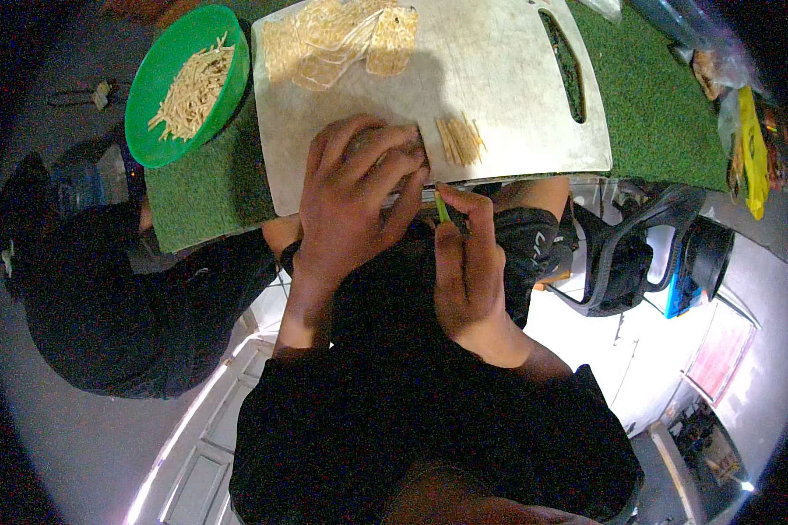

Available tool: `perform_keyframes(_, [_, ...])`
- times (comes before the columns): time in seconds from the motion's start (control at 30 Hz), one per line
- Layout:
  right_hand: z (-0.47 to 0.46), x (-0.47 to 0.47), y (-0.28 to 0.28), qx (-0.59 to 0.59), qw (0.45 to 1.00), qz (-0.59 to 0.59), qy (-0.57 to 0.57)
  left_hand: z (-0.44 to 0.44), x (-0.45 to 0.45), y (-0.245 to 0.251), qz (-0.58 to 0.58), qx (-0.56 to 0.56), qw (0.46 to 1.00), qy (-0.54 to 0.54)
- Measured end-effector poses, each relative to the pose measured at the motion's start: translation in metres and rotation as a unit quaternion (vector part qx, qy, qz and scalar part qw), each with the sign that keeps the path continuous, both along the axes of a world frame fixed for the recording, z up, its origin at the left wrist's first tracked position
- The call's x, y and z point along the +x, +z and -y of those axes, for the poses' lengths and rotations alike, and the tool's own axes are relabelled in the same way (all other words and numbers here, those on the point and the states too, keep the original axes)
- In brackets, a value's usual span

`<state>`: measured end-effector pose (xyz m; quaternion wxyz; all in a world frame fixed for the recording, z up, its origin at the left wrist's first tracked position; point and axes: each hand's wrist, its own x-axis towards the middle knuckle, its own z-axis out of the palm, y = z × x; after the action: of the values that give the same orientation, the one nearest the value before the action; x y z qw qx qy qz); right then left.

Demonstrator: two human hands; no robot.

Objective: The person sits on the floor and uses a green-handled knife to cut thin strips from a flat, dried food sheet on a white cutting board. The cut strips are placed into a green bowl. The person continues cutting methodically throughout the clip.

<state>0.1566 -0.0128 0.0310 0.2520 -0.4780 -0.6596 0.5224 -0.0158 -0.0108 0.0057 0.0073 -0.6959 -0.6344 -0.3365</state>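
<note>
My right hand (469, 269) grips the green handle of what looks like a knife (441, 207) at the front edge of a white plastic cutting board (519, 85). Most of the blade is hidden. My left hand (361, 184) is bent over the board's front part, fingers curled down; whatever lies under them is out of sight. Just right of those fingers rests a small bundle of thin, pale cut strips (461, 140). Several flat slices of what looks like tempeh (341, 42) overlap at the board's far left.
A green plastic bowl (138, 125) holding many similar strips (194, 92) stands tilted left of the board. Green carpet-like matting (650, 111) lies beneath. Plastic bags (752, 157) are at the far right. A person in dark clothes (138, 308) sits close on the left.
</note>
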Motion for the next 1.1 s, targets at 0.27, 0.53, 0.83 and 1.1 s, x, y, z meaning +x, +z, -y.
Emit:
perform_keyframes(0.27, [-0.001, 0.000, -0.010, 0.022, 0.999, 0.014, 0.022, -0.002, -0.001, -0.003, -0.008, 0.017, 1.000, 0.001])
perform_keyframes(0.53, [0.003, 0.007, -0.016, 0.082, 0.995, 0.055, 0.017, -0.001, 0.001, -0.001, -0.010, 0.023, 1.000, 0.004])
perform_keyframes(0.83, [-0.005, 0.025, -0.019, 0.186, 0.978, 0.077, 0.048, 0.000, -0.002, -0.010, -0.005, 0.047, 0.999, -0.020])
perform_keyframes(1.1, [-0.024, 0.030, -0.021, 0.294, 0.950, 0.091, 0.049, -0.005, 0.003, 0.002, -0.081, 0.009, 0.992, -0.093])
